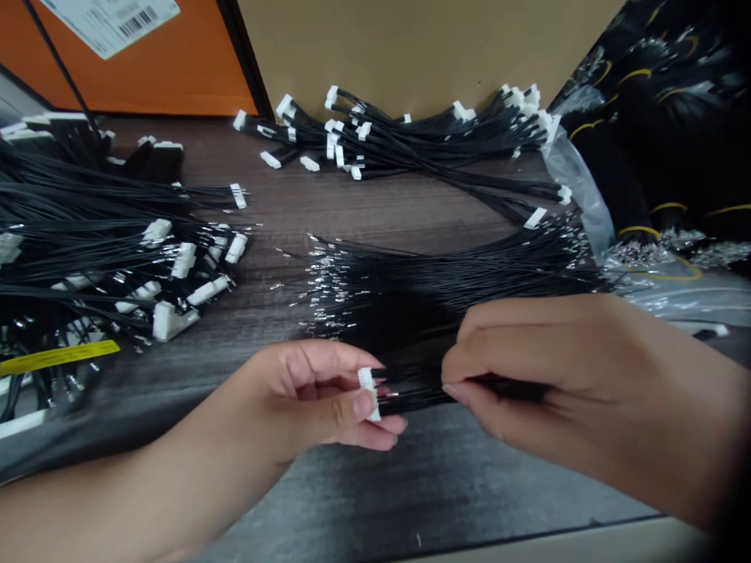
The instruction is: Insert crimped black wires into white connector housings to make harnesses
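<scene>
Above a dark wood-grain bench point(328, 500), a person's left hand point(320, 403) grips a small white plastic connector point(366, 380) (thumb pressed against it), while the right hand point(563, 367) pinches thin black wires point(419, 397) beside it; loose silver-tipped black strands point(458, 270) lie just beyond.

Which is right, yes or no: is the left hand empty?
No, the left hand holds a white connector, with the thumb lying on it.

Single head-level view — forward and steeply down — close above the tabletop point(352, 500).
</scene>
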A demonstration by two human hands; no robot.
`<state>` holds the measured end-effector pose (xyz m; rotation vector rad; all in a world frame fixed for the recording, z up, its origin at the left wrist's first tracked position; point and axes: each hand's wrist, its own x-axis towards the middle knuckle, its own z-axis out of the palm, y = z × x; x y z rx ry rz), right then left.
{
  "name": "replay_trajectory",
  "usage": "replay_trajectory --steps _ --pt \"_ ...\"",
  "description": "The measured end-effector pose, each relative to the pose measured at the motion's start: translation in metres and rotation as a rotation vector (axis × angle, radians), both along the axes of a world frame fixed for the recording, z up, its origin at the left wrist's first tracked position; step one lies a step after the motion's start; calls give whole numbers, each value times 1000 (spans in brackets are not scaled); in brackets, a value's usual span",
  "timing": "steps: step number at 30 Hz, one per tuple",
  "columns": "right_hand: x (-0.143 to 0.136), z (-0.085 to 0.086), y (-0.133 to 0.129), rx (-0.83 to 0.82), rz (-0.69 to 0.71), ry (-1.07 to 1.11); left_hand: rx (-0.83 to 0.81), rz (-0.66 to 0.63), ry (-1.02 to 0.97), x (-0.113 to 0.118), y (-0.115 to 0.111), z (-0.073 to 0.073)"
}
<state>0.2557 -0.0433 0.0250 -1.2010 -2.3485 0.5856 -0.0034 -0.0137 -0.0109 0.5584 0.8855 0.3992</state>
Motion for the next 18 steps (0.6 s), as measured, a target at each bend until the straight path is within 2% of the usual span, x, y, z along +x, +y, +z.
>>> replay_trajectory --steps 4,13,18 --pt "-6 -1 1 21 17 24 21 -19 -21 0 1 -2" --pt "-16 -9 1 -92 -6 94 8 -39 -23 2 3 -5" --pt "-12 -6 11 -116 5 71 13 -29 -28 3 -2 -8"
